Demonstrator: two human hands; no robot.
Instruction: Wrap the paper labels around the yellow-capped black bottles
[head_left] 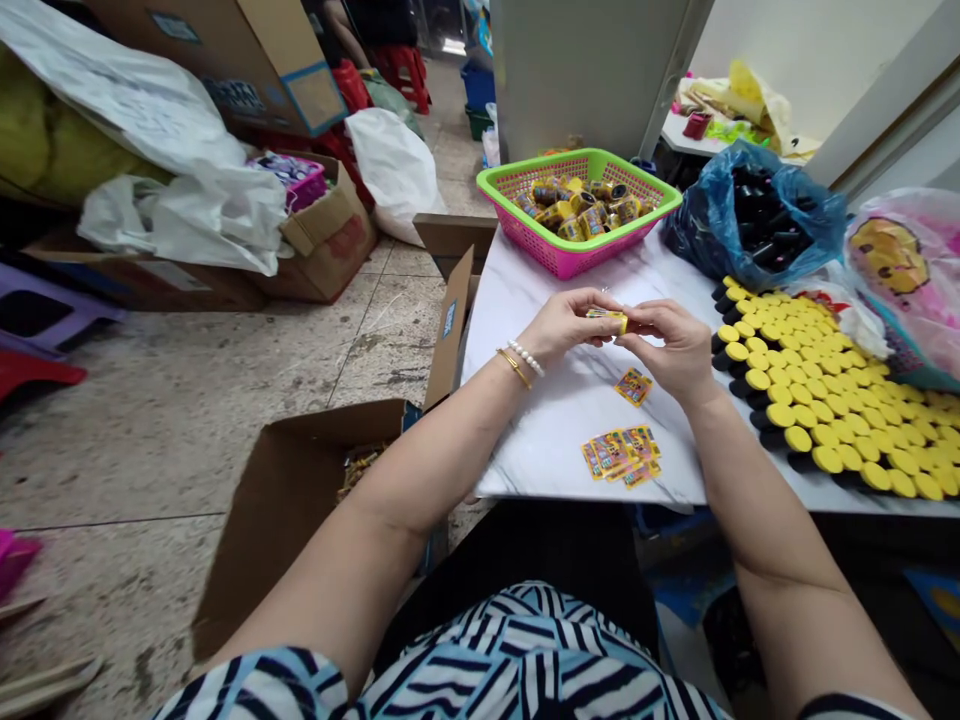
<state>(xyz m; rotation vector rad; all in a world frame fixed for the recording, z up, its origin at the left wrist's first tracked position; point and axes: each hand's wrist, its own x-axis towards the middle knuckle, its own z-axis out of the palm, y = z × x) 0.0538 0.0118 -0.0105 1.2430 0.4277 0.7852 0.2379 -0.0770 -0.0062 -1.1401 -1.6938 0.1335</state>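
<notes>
Over the white marbled table [525, 430], my two hands meet around a small yellow printed piece [616, 319], mostly covered by fingers. My left hand [574, 325], with bracelets at the wrist, is closed on one side of it. From the other side, my right hand [670, 345] pinches its end with thumb and fingertips. Whether it is a wrapped cylinder or a sticker alone I cannot make out. A single yellow printed sticker [634, 387] lies just below my hands. Nearer the table's front edge is an overlapping spread of similar stickers [619, 455].
Behind my hands stands a green-rimmed pink basket [555, 262] of small yellow-labelled cylinders. Yellow-topped black cylinders [832, 400] crowd the right side. A blue bag [690, 225] of black pieces sits behind them. An open cardboard box [277, 510] is at my left.
</notes>
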